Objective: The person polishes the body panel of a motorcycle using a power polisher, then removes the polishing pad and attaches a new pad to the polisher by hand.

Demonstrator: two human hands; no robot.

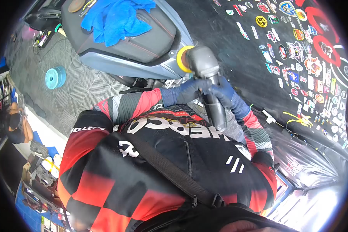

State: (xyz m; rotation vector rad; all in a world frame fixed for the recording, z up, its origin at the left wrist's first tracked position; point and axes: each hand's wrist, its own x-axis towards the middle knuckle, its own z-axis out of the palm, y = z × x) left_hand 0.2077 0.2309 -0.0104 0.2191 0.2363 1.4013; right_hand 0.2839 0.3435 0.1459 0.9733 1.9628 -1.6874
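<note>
A black power polisher (pixel 203 62) with a round yellow pad (pixel 184 58) is held in both gloved hands. The pad touches the grey-blue side panel (pixel 162 69) of a scooter at its end. My left hand (pixel 183 92), in a dark blue glove, is closed on the tool's neck, below its head. On the right side of the same neck, my right hand (pixel 229 96) is wrapped in a matching glove, close to my left. The tool's handle points down toward my chest. A blue cloth (pixel 116 21) lies crumpled on the black seat (pixel 150 44).
A round turquoise stool (pixel 55 77) stands on the patterned floor (pixel 81 83) at left. Another person (pixel 20 125) is at the far left edge. A dark wall (pixel 239 50) covered with stickers rises on the right. Clear plastic sheeting (pixel 301 154) hangs below it.
</note>
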